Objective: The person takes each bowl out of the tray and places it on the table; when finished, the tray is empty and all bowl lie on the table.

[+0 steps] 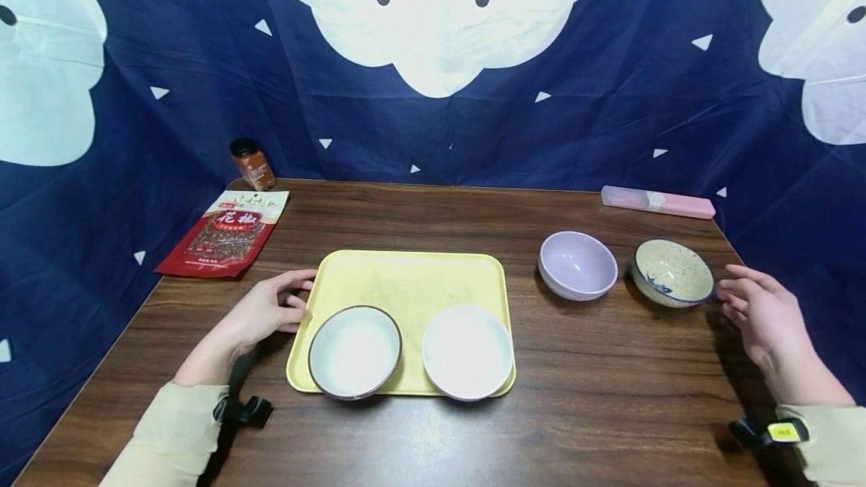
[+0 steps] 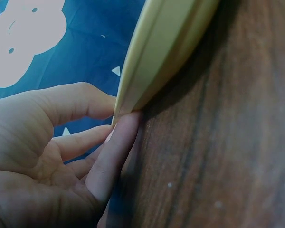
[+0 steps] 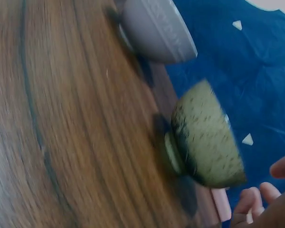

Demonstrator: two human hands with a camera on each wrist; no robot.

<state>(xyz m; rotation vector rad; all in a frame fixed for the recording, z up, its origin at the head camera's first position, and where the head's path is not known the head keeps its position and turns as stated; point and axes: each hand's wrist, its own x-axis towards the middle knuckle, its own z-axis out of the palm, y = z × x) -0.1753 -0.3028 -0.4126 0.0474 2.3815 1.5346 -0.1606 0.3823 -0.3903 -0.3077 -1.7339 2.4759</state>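
Observation:
My left hand (image 1: 272,305) is at the left edge of a yellow tray (image 1: 413,276). In the left wrist view its bent fingers (image 2: 115,147) and thumb meet at the rim of the tray (image 2: 156,52), pinching it. On the front part of the tray stand a pale bowl with a dark rim (image 1: 355,352) and a plain white bowl (image 1: 468,352). At the right, my right hand (image 1: 763,314) has loosely bent fingers beside a speckled bowl with a blue pattern (image 1: 673,273). The right wrist view shows a gap between fingertips and speckled bowl (image 3: 206,137).
A lilac bowl (image 1: 578,265) stands left of the speckled one. Behind them lies a pink case with a clear end (image 1: 658,202). A red spice packet (image 1: 226,235) and a black-lidded jar (image 1: 253,165) are at the back left. Blue cloth (image 1: 467,141) hangs around the wooden table (image 1: 575,389).

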